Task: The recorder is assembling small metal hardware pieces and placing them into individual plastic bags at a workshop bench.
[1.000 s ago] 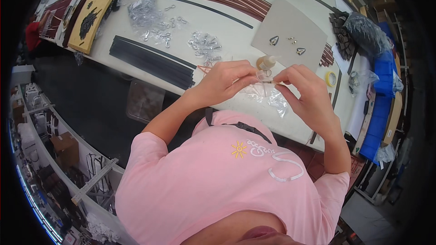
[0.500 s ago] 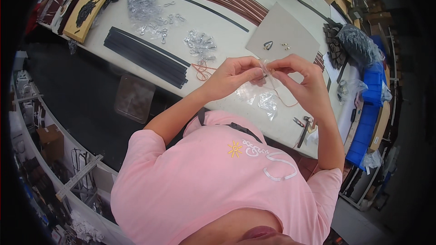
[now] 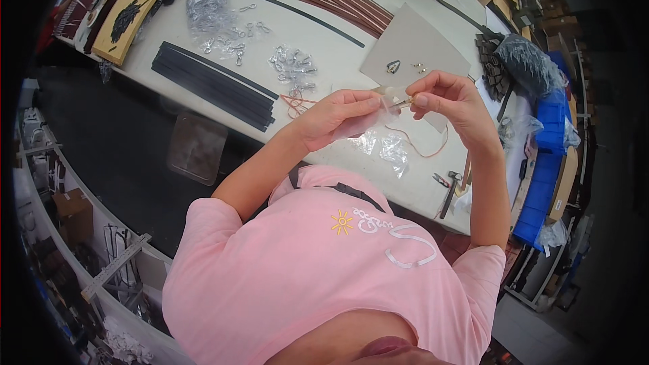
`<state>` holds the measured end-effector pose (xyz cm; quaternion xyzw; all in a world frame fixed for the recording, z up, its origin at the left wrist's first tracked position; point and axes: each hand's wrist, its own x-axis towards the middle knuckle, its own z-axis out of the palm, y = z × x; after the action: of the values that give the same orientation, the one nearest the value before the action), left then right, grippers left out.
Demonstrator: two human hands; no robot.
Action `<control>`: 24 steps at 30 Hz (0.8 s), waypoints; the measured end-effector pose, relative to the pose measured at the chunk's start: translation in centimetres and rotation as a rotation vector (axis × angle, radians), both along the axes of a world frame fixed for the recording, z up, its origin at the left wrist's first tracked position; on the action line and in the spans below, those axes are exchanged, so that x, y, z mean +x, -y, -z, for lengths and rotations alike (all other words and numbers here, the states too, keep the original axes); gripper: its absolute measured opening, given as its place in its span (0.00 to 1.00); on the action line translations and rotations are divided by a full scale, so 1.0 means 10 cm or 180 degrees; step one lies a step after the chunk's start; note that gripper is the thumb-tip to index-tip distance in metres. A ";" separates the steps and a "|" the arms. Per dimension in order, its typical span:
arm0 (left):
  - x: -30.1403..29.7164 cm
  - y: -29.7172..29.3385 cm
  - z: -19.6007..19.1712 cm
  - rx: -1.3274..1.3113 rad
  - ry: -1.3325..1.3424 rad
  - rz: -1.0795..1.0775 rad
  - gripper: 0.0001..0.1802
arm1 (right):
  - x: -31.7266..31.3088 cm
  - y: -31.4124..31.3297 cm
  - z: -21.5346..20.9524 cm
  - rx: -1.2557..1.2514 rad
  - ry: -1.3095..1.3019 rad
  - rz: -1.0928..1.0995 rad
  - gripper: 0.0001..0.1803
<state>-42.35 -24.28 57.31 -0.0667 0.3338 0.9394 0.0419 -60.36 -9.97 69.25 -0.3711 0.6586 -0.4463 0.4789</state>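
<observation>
1. Above the pale surface [image 3: 331,64], near its front edge, I have both hands up close together on my head view!
2. Left hand [image 3: 341,116]: thumb and forefinger pinched together, and that grip has hold of a bit of clear plastic [image 3: 387,108].
3. Right hand [image 3: 451,98]: the grip is drawn in to a fingertip pinch on a small slim piece [image 3: 404,103], right beside the plastic (too tiny from my end to say what it is, or whether it sits inside).
4. Just below the hands, a thin orange-brown cord [image 3: 427,155] curves round, with clear bags [image 3: 392,152] lying near it.
5. Over to the left, black strips [image 3: 209,84] lie in a stack, silvery clips [image 3: 294,64] scattered beyond.
6. Farther back, a grey board [image 3: 419,47] carries a small triangular metal fitting [image 3: 393,67], and brown strips [image 3: 346,5] fan out behind.
7. Near the right forearm, a hammer [image 3: 449,199] rests on the surface.
</observation>
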 end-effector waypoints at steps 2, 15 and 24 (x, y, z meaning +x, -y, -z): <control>0.02 0.03 -0.03 -0.0058 0.0025 -0.0062 0.16 | -0.09 -0.09 0.05 -0.0035 0.0360 0.0370 0.10; 0.21 0.01 0.08 -0.1685 -0.0035 -0.0241 0.11 | 0.24 -0.38 1.00 -0.0299 0.2159 0.1995 0.12; 0.28 -0.11 0.13 -0.1882 0.0185 -0.0140 0.12 | 0.42 -0.40 1.27 -0.0083 0.2202 0.2217 0.14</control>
<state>-39.59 -23.14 56.01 -0.1101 0.5900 0.7998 0.0098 -56.15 -5.98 56.52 0.0352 0.5402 -0.6852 0.4872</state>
